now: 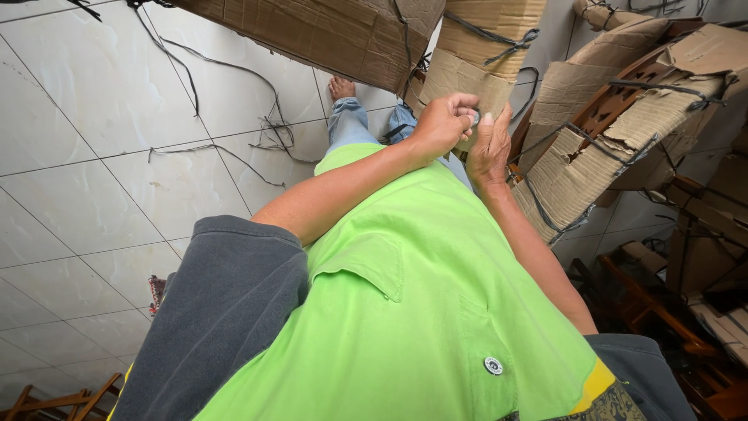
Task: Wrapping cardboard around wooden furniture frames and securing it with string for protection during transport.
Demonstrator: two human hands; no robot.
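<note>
A small grey round piece [474, 117] sits at chest height in front of the person, pinched at the fingertips of the left hand [442, 123]. It is too small to tell what it is. The left fingers are curled narrowly around it. The right hand [489, 150] stands just beside it, fingers straight and close together, fingertips touching or nearly touching the piece. I cannot tell whether it grips anything.

Right behind both hands is a cardboard-wrapped bundle [475, 74] bound with a black strap [491, 37]. More strapped cardboard packages [615, 132] lean to the right, with wooden frames [623, 97] showing through torn wrapping.

A piece this small probably calls for a firm fingertip pinch, with the right hand held flat against it as a steadying stop. Keeping both wrists close together should help control it.

Below the hands are the person's green shirt [405, 312] and the white tiled floor [93, 156], where loose black straps [273, 125] lie — a tangle risk near the bare foot [341, 86].
</note>
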